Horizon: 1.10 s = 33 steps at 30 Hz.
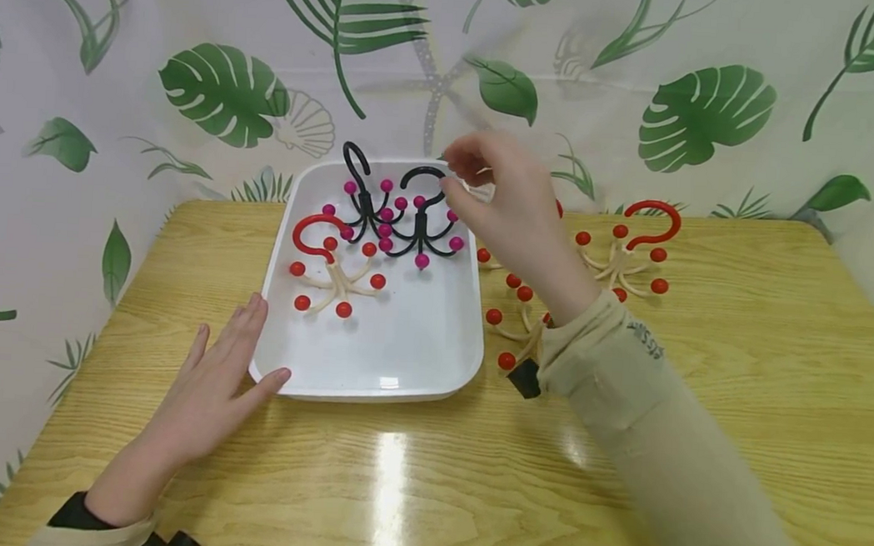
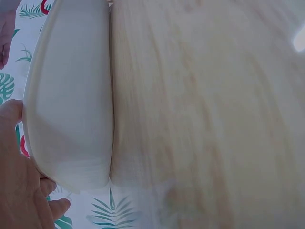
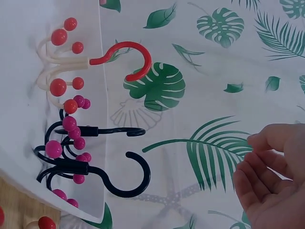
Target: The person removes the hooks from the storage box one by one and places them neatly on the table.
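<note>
My right hand (image 1: 512, 211) hovers over the back right corner of a white tray (image 1: 410, 346), fingers loosely curled with nothing in them. Just below it stands a black claw-shaped rotating hook (image 1: 421, 224) with magenta ball tips; the right wrist view shows a gap between that hook (image 3: 143, 167) and the hand (image 3: 267, 183). Beside it is a second black hook (image 1: 366, 206). A beige claw hook (image 1: 337, 279) with a red top and red balls stands at the tray's left. My left hand (image 1: 212, 389) rests against the left rim with fairly straight fingers.
More beige claw hooks, one farther back (image 1: 618, 263) and one nearer (image 1: 527, 333), are on the wooden table (image 1: 739, 367) right of the tray, partly behind my right arm. A leaf-printed cloth (image 1: 572, 31) hangs along the table's back edge.
</note>
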Motion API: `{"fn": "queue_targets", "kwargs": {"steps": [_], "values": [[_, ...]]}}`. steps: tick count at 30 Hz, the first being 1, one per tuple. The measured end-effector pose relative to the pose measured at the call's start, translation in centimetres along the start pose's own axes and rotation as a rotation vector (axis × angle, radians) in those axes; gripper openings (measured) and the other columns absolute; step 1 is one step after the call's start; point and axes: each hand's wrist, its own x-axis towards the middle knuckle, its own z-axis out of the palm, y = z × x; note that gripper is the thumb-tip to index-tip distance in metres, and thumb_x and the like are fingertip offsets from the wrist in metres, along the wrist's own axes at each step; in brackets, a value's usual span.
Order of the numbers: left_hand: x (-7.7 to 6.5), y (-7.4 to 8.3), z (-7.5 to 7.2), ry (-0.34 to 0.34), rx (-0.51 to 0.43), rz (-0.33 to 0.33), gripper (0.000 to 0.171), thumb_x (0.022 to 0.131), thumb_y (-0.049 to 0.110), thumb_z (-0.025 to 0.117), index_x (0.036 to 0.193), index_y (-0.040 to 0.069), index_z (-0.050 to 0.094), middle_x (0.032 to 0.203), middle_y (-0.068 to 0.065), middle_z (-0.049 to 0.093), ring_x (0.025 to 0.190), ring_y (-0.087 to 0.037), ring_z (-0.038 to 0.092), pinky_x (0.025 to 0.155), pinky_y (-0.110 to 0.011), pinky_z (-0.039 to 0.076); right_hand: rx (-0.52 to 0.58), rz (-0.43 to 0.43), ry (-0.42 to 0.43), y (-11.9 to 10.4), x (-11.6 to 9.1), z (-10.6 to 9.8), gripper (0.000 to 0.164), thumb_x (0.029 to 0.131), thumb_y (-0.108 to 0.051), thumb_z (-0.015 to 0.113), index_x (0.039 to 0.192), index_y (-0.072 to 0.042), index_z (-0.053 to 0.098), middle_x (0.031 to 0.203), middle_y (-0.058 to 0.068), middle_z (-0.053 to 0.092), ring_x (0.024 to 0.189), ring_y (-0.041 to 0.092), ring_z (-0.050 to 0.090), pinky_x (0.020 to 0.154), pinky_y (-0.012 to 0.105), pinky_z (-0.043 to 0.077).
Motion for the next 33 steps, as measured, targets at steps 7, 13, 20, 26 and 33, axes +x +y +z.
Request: {"fn": "queue_targets", "kwargs": {"steps": [7, 13, 20, 26, 33], "values": [[0.2, 0.0, -0.1, -0.005, 0.003, -0.001, 0.083, 0.097, 0.050, 0.046, 0.154, 0.013, -0.002, 0.160, -0.004, 0.002, 0.144, -0.031, 0.010, 0.113, -0.053, -0.006, 0.010, 0.143, -0.030, 0.1, 3.0, 1.6, 0.027, 0.091, -0.013, 0.065, 0.115, -0.003, 0.059, 0.107, 0.006, 0.059, 0.095, 0.015, 0.054, 0.086, 0.020, 0.047], [0.2, -0.2, -0.1, -0.004, 0.003, -0.003, 0.084, 0.096, 0.051, 0.047, 0.154, 0.012, -0.001, 0.159, -0.005, 0.004, 0.145, -0.030, 0.010, 0.112, -0.055, -0.003, 0.030, 0.252, -0.046, 0.6, 4.9, 3.4, 0.027, 0.092, -0.017, 0.063, 0.117, -0.007, 0.058, 0.107, 0.003, 0.057, 0.096, 0.013, 0.052, 0.083, 0.013, 0.044], [0.2, -0.3, -0.2, -0.005, 0.006, -0.004, 0.085, 0.096, 0.051, 0.046, 0.154, 0.011, -0.001, 0.159, -0.005, 0.004, 0.144, -0.030, 0.010, 0.112, -0.055, -0.004, 0.046, 0.369, -0.085, 1.8, 6.5, 5.5, 0.032, 0.093, -0.015, 0.062, 0.124, -0.007, 0.055, 0.113, 0.005, 0.054, 0.102, 0.017, 0.050, 0.085, 0.015, 0.043], [0.2, -0.3, -0.1, -0.004, 0.000, 0.003, 0.084, 0.096, 0.050, 0.047, 0.154, 0.011, -0.001, 0.159, -0.004, 0.003, 0.145, -0.028, 0.009, 0.113, -0.055, -0.004, 0.048, 0.412, -0.090, 2.5, 7.2, 6.3, 0.034, 0.093, -0.013, 0.061, 0.125, -0.007, 0.054, 0.114, 0.005, 0.053, 0.102, 0.016, 0.048, 0.085, 0.015, 0.043], [0.1, -0.2, -0.1, -0.002, 0.002, 0.005, 0.084, 0.097, 0.049, 0.047, 0.154, 0.012, -0.001, 0.159, -0.004, 0.003, 0.144, -0.031, 0.012, 0.113, -0.055, -0.002, 0.074, 0.453, -0.090, 4.0, 7.2, 6.7, 0.036, 0.091, -0.008, 0.062, 0.125, -0.006, 0.053, 0.119, 0.006, 0.054, 0.108, 0.018, 0.049, 0.089, 0.019, 0.044]]}}
